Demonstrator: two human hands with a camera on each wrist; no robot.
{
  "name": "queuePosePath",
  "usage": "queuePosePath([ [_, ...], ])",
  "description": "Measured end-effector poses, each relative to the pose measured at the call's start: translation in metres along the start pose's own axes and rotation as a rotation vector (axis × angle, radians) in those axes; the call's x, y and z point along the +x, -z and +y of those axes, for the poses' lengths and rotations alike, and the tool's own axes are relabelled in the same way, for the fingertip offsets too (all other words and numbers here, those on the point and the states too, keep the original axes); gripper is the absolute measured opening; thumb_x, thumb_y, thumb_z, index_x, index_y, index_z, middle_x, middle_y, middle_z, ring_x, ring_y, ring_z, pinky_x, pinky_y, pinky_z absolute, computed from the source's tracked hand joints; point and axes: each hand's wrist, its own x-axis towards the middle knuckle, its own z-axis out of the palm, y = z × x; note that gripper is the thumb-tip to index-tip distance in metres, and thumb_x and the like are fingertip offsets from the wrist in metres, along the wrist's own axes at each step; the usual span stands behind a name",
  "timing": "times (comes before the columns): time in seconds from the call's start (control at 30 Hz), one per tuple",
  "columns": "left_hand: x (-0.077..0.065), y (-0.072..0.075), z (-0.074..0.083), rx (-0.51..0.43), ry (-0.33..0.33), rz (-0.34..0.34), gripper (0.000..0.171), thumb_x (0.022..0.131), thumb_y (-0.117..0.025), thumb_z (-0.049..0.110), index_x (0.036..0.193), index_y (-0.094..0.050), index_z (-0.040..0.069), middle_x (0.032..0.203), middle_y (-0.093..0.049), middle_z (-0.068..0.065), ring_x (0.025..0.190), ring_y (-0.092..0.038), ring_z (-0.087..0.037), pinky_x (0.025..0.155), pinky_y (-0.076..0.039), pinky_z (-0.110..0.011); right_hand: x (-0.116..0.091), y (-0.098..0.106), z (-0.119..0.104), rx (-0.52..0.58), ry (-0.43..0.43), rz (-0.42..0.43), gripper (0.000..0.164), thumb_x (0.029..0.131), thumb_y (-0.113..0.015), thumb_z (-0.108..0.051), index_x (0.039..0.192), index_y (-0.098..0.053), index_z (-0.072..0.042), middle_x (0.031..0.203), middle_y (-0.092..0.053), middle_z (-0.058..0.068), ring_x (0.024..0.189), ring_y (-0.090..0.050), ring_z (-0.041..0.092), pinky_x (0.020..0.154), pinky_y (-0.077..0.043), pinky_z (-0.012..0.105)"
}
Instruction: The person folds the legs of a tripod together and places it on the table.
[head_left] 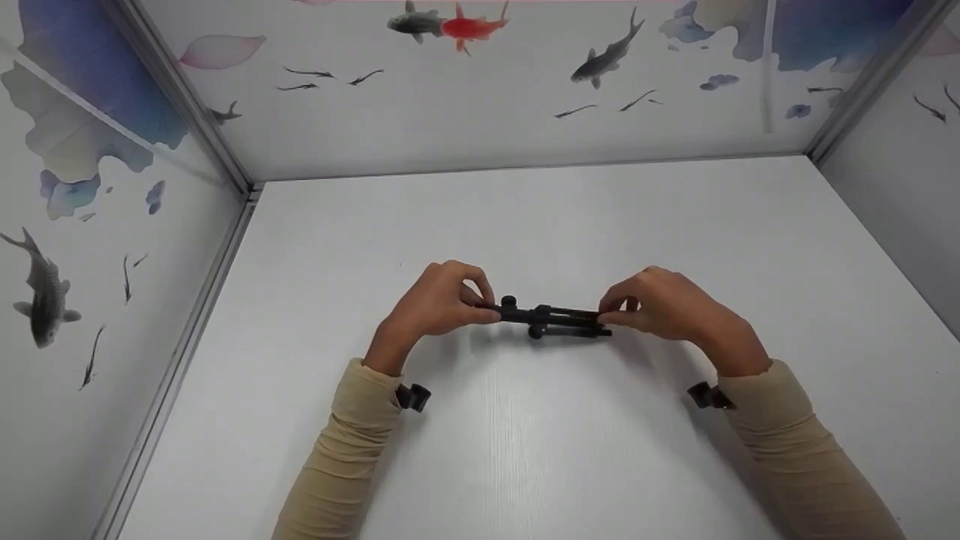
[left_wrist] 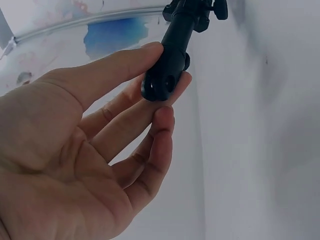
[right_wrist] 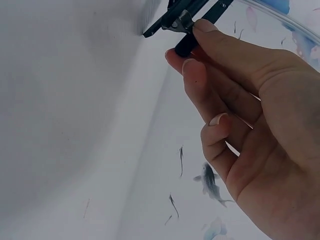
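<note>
A small black tripod [head_left: 559, 318], its legs folded together, is held lengthwise between both hands above the white table. My left hand [head_left: 444, 300] pinches its head end; in the left wrist view the thumb and fingers grip the rounded black tip [left_wrist: 162, 82], with knobs further along. At the other end my right hand [head_left: 664, 304] pinches a leg tip. Close up in the right wrist view, thumb and fingers of that hand [right_wrist: 250, 95] hold one dark leg [right_wrist: 186, 46], while another leg [right_wrist: 155, 27] sticks out free beside it.
The white tabletop [head_left: 495, 450] spreads out around the hands. White panels printed with fish and lotus motifs [head_left: 607, 56] stand at the back and both sides, joined by metal frame strips [head_left: 217, 277]. A small black device [head_left: 412, 397] sits at the left cuff, another [head_left: 709, 395] at the right.
</note>
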Motion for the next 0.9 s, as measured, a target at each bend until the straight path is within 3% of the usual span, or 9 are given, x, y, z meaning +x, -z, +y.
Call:
queuePosePath([
  [0.2, 0.004, -0.003, -0.007, 0.008, 0.043, -0.041, 0.015, 0.089, -0.091, 0.02, 0.099, -0.08, 0.018, 0.103, -0.086, -0.002, 0.102, -0.082, -0.014, 0.084, -0.054, -0.036, 0.0, -0.002, 0.0, -0.004, -0.01, 0.004, 0.012, 0.096, -0.085, -0.02, 0.107, -0.086, -0.024, 0.097, -0.083, -0.012, 0.085, -0.073, 0.007, 0.071, -0.057, 0.03],
  [0.53, 0.004, -0.003, -0.01, -0.005, 0.004, -0.05, 0.015, 0.091, -0.089, 0.02, 0.1, -0.078, 0.015, 0.104, -0.086, -0.004, 0.101, -0.082, -0.014, 0.087, -0.055, -0.037, 0.0, -0.004, 0.002, -0.026, -0.004, 0.047, 0.01, 0.096, -0.084, -0.022, 0.105, -0.086, -0.025, 0.094, -0.082, -0.013, 0.076, -0.068, 0.003, 0.067, -0.053, 0.028],
  [0.9, 0.008, -0.008, -0.019, 0.02, 0.049, -0.057, 0.014, 0.099, -0.081, 0.025, 0.108, -0.076, 0.016, 0.114, -0.084, -0.007, 0.109, -0.081, -0.02, 0.092, -0.059, -0.042, 0.005, -0.009, 0.003, -0.042, -0.032, 0.06, 0.012, 0.1, -0.08, -0.02, 0.111, -0.086, -0.021, 0.097, -0.082, -0.01, 0.082, -0.071, 0.007, 0.07, -0.055, 0.031],
])
